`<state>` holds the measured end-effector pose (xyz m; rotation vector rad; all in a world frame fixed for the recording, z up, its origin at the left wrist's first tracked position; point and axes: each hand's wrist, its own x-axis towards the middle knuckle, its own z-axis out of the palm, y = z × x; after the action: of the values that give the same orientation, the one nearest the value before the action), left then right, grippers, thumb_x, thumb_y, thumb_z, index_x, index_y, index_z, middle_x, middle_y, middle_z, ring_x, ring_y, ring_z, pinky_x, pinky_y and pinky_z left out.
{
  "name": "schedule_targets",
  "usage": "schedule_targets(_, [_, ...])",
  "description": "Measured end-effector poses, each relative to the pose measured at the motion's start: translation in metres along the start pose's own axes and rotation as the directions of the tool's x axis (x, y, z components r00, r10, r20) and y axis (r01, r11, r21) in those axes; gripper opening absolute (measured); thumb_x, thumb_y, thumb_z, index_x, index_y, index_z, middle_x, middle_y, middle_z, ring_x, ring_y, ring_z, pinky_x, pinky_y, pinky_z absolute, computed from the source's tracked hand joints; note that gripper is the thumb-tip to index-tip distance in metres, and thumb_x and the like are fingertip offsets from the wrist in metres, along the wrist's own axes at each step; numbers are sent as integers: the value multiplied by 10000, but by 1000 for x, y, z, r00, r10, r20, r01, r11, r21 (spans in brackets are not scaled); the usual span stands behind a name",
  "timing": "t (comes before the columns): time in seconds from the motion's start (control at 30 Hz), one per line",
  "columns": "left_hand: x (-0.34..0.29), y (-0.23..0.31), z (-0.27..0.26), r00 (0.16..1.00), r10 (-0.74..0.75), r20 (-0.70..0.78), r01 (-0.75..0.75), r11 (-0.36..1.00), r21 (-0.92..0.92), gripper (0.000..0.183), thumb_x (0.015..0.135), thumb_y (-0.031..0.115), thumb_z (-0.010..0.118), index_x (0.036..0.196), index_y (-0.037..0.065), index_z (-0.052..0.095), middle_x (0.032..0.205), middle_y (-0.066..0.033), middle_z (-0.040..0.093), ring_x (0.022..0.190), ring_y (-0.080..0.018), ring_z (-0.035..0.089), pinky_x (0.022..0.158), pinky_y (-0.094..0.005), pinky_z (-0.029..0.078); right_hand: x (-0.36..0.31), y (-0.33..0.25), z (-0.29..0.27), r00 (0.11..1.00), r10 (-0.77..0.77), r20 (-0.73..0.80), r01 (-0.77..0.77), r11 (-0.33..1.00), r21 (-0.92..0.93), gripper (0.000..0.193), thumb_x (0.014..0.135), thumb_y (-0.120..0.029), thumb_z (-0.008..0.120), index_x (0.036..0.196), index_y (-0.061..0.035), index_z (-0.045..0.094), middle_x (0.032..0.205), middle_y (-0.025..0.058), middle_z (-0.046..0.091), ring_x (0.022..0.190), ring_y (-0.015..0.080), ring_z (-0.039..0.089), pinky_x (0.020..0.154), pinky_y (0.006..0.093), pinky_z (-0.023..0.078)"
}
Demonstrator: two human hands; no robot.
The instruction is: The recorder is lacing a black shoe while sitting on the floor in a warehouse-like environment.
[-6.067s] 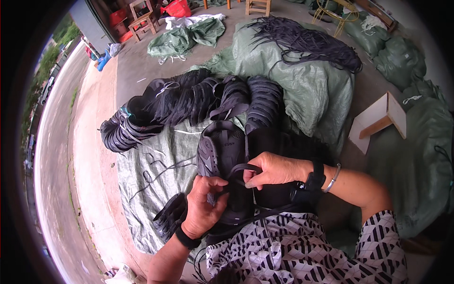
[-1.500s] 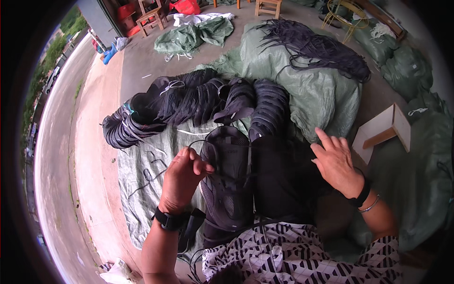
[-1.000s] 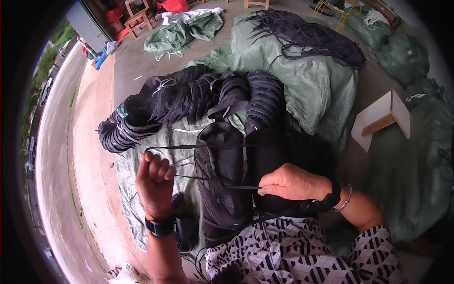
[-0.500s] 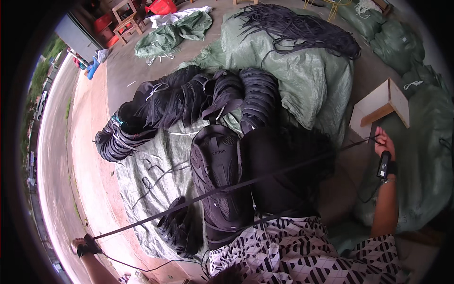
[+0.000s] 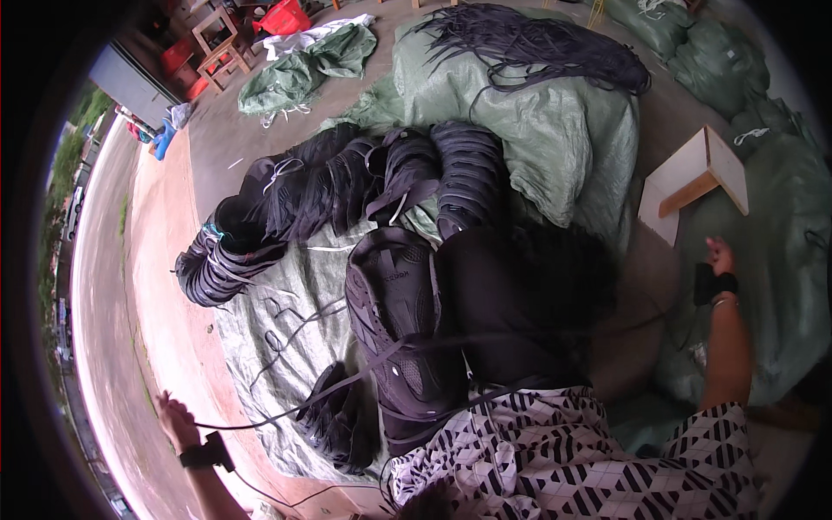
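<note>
A black shoe upper (image 5: 394, 286) lies lengthwise on my lap, its tongue facing up. A long dark shoelace (image 5: 360, 374) crosses it, slack and bent. On the left side my left hand (image 5: 177, 421) is raised with its fingers apart, and one lace end hangs close beside it. Far to the right, below a small wooden stand, my right hand (image 5: 719, 257) is up with its fingers loosely extended; no lace shows in it. The lace's right stretch is blurred and dim. Beside my left leg sits another dark shoe upper (image 5: 338, 425).
Nested stacks of black shoe uppers (image 5: 338, 182) curve across a pale woven sheet (image 5: 277, 347). Behind them, a heap of dark laces (image 5: 537, 48) tops a green sack (image 5: 555, 147). The wooden stand (image 5: 702, 173) and more green sacks (image 5: 771, 260) are right; a wooden chair (image 5: 221, 52) stands far left.
The lace was stretched taut between both hands and now sags. My right hand has come away from it, slightly outward; my left hand has moved up and right, its fingers loosening.
</note>
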<state>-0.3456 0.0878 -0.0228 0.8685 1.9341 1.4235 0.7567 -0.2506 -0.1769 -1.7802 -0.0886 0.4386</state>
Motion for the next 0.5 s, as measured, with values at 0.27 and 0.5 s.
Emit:
schedule_targets(0.27, [-281,20,245,675,245,696,-215,968,-133,268,997,258,442,881,44,554,705,15,524,622,-49,450,568,-200,366,-378,-120,324,346,-140,928,371,929,2,264,913,-96,479,1165,-16,482,836,81,660,575,99,580,507,223,453])
schedule_targets(0.5, [-292,13,216,487,61,871,-189,981,38,287,982,256,482,825,26,552,643,15,506,580,-62,434,544,-220,368,-423,-99,331,-4,-334,943,891,426,155,89,844,-144,627,846,-65,585,677,104,625,602,260,634,523,334,499])
